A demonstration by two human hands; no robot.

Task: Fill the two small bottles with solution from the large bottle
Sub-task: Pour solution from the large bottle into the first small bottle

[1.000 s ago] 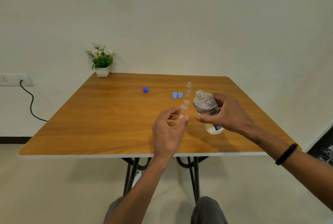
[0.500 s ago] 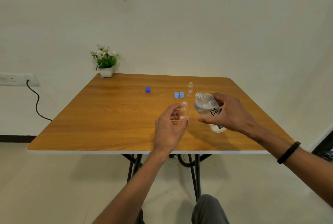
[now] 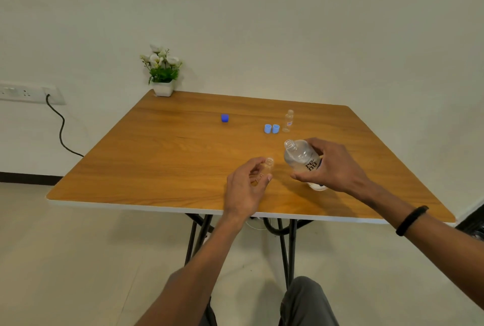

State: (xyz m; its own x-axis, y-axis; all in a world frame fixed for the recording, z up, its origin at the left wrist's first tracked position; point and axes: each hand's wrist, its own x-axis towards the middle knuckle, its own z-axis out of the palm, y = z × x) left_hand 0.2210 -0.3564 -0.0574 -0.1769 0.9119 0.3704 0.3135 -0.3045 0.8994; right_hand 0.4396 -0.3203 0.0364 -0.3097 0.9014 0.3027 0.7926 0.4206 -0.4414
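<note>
Wooden counter [image 3: 162, 158] seen from above. Large bottle [image 3: 301, 158], uncapped, tilted left above counter, grasped by right hand [image 3: 332, 166]. Small bottle [image 3: 265, 168], open, pinched in left hand [image 3: 246, 186], mouth just beside large bottle. Second small bottle [image 3: 288, 121] stood upright farther back, beside two light-blue caps [image 3: 271, 128]. Dark-blue cap [image 3: 224, 118] set apart, left.

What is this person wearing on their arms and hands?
Both forearms are bare, with no sleeves or gloves in view. The right wrist carries a plain black band. The left hand and right hand show no rings that I can make out.
</note>
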